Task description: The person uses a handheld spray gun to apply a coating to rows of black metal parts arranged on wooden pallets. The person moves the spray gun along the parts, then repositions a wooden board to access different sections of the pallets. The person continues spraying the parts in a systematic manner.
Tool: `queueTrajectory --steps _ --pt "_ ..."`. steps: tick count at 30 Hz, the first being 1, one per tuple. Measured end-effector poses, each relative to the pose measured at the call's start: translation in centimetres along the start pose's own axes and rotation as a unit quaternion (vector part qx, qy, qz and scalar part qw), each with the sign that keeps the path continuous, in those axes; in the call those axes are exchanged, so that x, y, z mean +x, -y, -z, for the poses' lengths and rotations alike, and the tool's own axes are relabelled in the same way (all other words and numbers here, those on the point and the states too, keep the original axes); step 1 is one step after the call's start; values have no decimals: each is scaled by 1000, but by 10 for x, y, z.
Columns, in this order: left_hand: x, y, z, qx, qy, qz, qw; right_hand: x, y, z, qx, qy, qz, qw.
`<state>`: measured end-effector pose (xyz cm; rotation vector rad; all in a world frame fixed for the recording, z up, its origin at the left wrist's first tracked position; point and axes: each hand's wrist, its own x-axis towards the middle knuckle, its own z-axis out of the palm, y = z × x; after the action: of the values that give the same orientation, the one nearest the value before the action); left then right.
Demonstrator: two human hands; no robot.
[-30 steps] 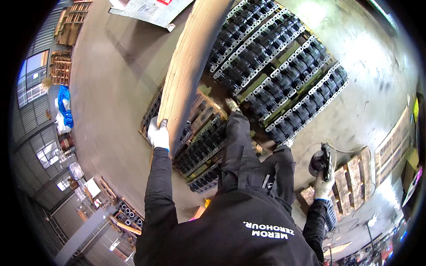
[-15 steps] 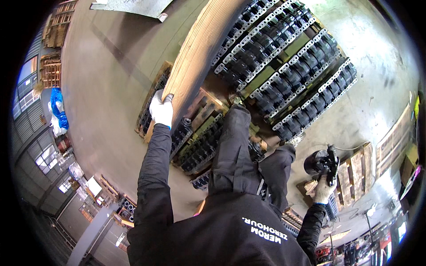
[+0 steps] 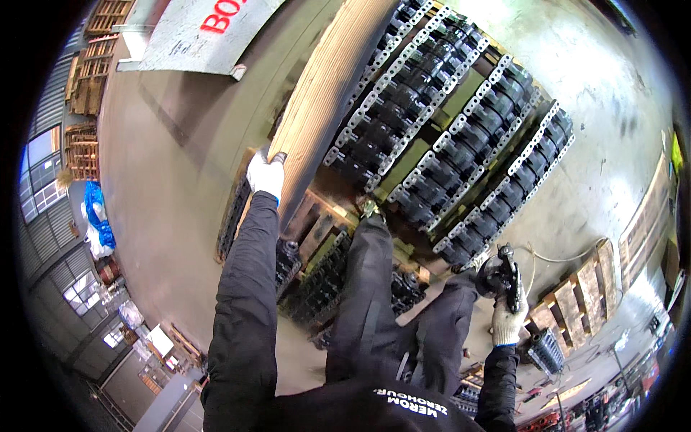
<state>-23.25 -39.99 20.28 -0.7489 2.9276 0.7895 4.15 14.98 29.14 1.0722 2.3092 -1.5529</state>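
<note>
In a white glove, my left hand [image 3: 266,175] is closed on the near edge of a long tan ridged cardboard sheet [image 3: 317,93], whose right side is dark. The sheet stands tilted between the floor on the left and rows of black ribbed metal castings [image 3: 399,108] with bare grey flanges. My right hand [image 3: 508,321], also gloved, is wrapped round a black spray gun [image 3: 502,277] with a rounded cup, low on the right. The gun hangs near my knee, close to the nearest casting row. Its fingers are partly hidden by the gun.
More castings [image 3: 317,281] lie on pallets beside my legs. A pale hose [image 3: 565,259] runs by a wooden pallet [image 3: 576,295] on the right. At top left is a white panel [image 3: 194,43] with red lettering. Stacked pallets [image 3: 83,151] stand along the far left.
The spray gun in my right hand has moved left and slightly down, toward the castings. My left hand keeps its hold on the cardboard. The view has shifted, showing more of the white panel.
</note>
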Motion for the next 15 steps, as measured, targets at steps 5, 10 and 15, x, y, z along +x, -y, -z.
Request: queueTrajectory --steps 5,10,15 --pt "32 -45 -46 32 41 -15 999 15 -7 -23 -60 16 29 998" --pt "53 -19 -72 -121 77 0 990 17 -17 -36 -39 33 -89 995" --pt "42 -16 -65 -91 91 -17 992 15 -23 -27 -92 51 -86 991"
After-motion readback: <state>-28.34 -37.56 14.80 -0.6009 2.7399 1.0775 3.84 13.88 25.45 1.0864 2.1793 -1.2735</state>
